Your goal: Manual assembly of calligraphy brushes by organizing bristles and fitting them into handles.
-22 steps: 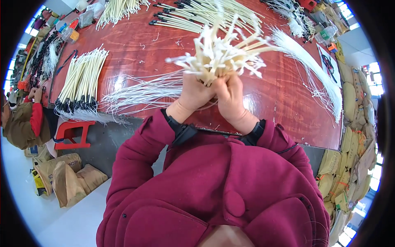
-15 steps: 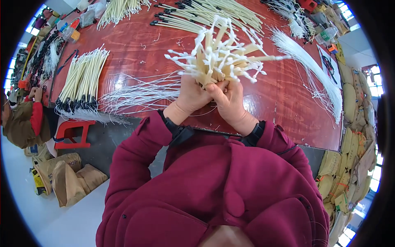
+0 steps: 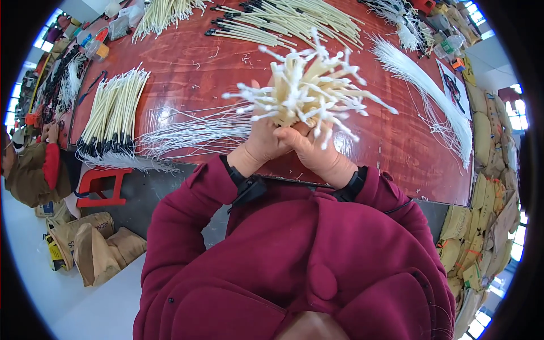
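A bundle of cream-coloured tubes with white knotted cord ends [image 3: 303,85] stands up in front of me, its ends fanning out toward the camera. My left hand [image 3: 262,140] is wrapped round its lower left side, and my right hand [image 3: 316,148] grips the right side, thumb crossing toward the left. Both hands touch at the base of the bundle, and its lower part is hidden behind them. Loose white cords [image 3: 195,133] lie on the red table [image 3: 198,73] to the left of my left hand.
Cream tubes with black ends [image 3: 113,107] lie in a row at the left edge. More tubes [image 3: 300,20] lie at the far side. A sheaf of white strands [image 3: 430,93] curves along the right. A person [image 3: 37,164] sits at far left near a red stool [image 3: 105,184].
The bundle has tilted, and its white ends now point more toward the camera, sitting a little lower. Both hands keep their grip in nearly the same place.
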Motion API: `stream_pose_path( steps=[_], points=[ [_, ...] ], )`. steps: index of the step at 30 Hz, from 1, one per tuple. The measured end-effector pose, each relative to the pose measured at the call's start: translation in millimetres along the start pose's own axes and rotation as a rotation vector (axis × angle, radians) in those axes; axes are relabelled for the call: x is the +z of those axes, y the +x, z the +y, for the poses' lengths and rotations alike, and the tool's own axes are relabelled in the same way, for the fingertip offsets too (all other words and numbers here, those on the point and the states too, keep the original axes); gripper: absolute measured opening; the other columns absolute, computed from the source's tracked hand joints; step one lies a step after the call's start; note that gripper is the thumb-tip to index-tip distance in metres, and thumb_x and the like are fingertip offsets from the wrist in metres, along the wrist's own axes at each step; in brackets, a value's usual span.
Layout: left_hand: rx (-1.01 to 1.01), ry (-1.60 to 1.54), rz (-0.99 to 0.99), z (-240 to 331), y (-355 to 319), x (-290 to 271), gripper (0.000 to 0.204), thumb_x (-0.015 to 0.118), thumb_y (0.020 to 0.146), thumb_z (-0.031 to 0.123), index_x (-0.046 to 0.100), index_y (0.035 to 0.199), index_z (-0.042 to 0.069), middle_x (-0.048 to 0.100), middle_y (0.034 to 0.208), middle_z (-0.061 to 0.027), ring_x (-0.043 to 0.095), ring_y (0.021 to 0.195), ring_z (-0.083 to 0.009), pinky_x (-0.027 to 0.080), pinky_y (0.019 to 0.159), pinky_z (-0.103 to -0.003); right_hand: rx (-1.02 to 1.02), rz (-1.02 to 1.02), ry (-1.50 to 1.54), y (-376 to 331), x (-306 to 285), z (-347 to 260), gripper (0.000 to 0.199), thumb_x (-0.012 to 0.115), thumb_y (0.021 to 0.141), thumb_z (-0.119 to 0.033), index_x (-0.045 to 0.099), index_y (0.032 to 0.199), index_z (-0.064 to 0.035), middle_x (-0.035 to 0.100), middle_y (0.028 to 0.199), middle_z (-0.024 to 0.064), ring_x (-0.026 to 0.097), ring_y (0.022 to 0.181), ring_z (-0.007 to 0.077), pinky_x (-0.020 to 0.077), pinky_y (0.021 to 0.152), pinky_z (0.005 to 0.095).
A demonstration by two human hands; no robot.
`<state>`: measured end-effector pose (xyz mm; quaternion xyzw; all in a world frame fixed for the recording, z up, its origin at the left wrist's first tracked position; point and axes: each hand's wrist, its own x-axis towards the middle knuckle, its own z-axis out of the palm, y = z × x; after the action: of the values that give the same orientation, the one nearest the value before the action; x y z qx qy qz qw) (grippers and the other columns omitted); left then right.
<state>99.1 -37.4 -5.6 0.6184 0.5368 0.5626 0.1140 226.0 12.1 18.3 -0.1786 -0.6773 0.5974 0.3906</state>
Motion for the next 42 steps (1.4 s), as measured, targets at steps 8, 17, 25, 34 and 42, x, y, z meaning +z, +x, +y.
stream_pose_path(
  steps=[8, 17, 25, 34, 42],
  points=[
    [-0.119, -0.128, -0.020, -2, -1, -3, 0.035, 0.079, 0.085, 0.031, 0.073, 0.111, 0.008, 0.073, 0.109, -0.0098, 0.069, 0.101, -0.0299, 0.052, 0.089, -0.043, 0.080, 0.004, -0.007, 4, 0, 0, 0.041, 0.082, 0.088, -0.021, 0.065, 0.116, 0.0028, 0.072, 0.104, 0.0044, 0.063, 0.092, 0.0119, 0.0521, 0.082, 0.0291],
    [-0.219, -0.336, 0.060, 4, -5, 3, 0.034, 0.084, 0.083, 0.024, 0.072, 0.108, 0.005, 0.075, 0.098, -0.0068, 0.071, 0.086, -0.0169, 0.056, 0.078, -0.033, -0.003, -0.036, -0.233, 3, -7, 17, 0.051, 0.082, 0.088, -0.030, 0.062, 0.120, 0.0038, 0.070, 0.112, 0.0080, 0.064, 0.100, 0.0145, 0.0523, 0.086, 0.0323],
    [-0.502, -0.688, 0.062, 6, 8, -5, 0.030, 0.082, 0.082, 0.012, 0.071, 0.107, -0.001, 0.074, 0.099, -0.0044, 0.067, 0.087, -0.0110, 0.056, 0.075, -0.029, -0.008, -0.161, -0.588, 7, -20, 19, 0.083, 0.066, 0.090, -0.064, 0.052, 0.129, 0.0070, 0.066, 0.115, 0.0233, 0.066, 0.105, 0.0329, 0.0509, 0.091, 0.0398],
    [-0.656, -0.736, 0.186, 12, 31, -16, 0.035, 0.079, 0.084, 0.008, 0.067, 0.115, -0.002, 0.071, 0.105, -0.0063, 0.067, 0.090, -0.0138, 0.055, 0.078, -0.029, -0.004, -0.109, -0.697, 8, -3, 8, 0.086, 0.060, 0.095, -0.060, 0.036, 0.140, 0.0100, 0.061, 0.119, 0.0314, 0.059, 0.114, 0.0489, 0.0468, 0.096, 0.0508],
    [-0.675, -0.727, 0.166, 3, 41, -21, 0.032, 0.079, 0.083, 0.008, 0.070, 0.112, -0.002, 0.073, 0.099, -0.0057, 0.068, 0.084, -0.0124, 0.056, 0.074, -0.029, 0.043, -0.143, -0.797, 6, 1, 3, 0.089, 0.063, 0.094, -0.057, 0.033, 0.141, 0.0133, 0.054, 0.128, 0.0342, 0.052, 0.120, 0.0489, 0.0412, 0.101, 0.0538]
  ],
)
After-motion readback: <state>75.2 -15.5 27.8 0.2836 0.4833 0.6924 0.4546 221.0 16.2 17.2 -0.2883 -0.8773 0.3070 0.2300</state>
